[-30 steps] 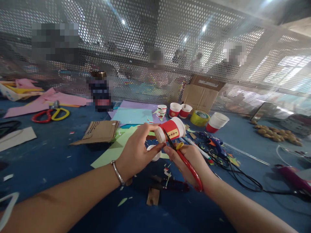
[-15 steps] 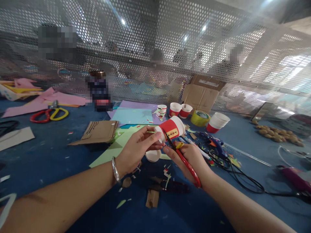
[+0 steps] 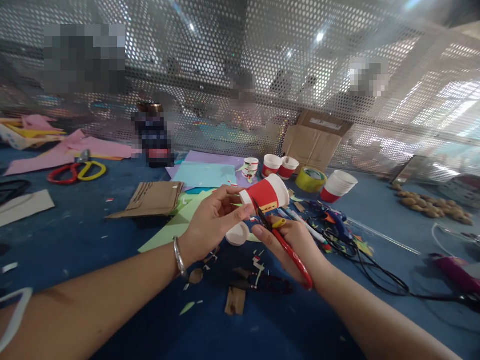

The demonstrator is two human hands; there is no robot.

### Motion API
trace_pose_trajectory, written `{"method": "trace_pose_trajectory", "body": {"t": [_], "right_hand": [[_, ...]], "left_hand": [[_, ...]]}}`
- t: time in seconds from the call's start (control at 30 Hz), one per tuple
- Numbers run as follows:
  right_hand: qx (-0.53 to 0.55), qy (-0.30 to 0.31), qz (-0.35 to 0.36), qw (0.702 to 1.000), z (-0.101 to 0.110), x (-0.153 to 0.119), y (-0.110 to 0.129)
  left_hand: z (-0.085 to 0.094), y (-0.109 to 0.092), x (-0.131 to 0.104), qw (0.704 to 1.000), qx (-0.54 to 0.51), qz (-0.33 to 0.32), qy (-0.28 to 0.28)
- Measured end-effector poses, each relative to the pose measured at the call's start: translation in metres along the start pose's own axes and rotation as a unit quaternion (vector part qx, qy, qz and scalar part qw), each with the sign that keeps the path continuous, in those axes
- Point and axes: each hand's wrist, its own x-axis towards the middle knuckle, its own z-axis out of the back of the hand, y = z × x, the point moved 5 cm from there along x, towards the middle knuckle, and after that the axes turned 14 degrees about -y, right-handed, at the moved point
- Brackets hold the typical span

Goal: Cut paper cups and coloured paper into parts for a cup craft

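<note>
A red and white paper cup point(image 3: 265, 192) lies sideways in my left hand point(image 3: 213, 220), its wide rim facing right. My left fingers and thumb grip its narrow end. My right hand point(image 3: 290, 245) is closed on scissors point(image 3: 294, 260) with red and yellow handles. Their dark blades point up and left, against the near side of the cup. Just below the cup, a round white piece point(image 3: 237, 234) lies on the blue table. Small paper scraps point(image 3: 258, 262) are scattered under my hands.
Cups point(image 3: 338, 186), yellow tape point(image 3: 310, 180) and cardboard point(image 3: 153, 200) stand or lie beyond my hands. Right of them are a glue gun point(image 3: 335, 222) with a black cable and a purple tool point(image 3: 453, 270). Other scissors point(image 3: 77, 171) lie left, before a perforated metal screen point(image 3: 210, 65).
The cup has turned in my left hand, so its yellow label now shows lower down. The scissors stay at the cup in my right hand. The view has shifted slightly.
</note>
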Motion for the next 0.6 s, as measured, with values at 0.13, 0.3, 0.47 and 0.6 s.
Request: {"method": "trace_pose_trajectory", "body": {"t": [0.13,0.3,0.47,0.6], "right_hand": [[0.007,-0.007,0.009,1.000,0.0001,-0.0011,0.0008],[0.004,-0.032,0.022,0.999,0.0020,-0.0019,0.0050],[-0.029,-0.045,0.008,0.999,0.0031,-0.0031,0.0068],[-0.049,-0.055,0.011,0.997,0.0029,-0.0025,0.0057]], "left_hand": [[-0.0029,-0.0004,-0.0035,1.000,0.007,-0.005,0.013],[-0.0036,0.0014,-0.0048,0.999,0.022,-0.020,0.022],[-0.0029,0.0028,-0.0053,0.999,0.041,-0.030,0.012],[-0.0020,0.0041,-0.0050,0.998,0.040,-0.041,0.000]]}}
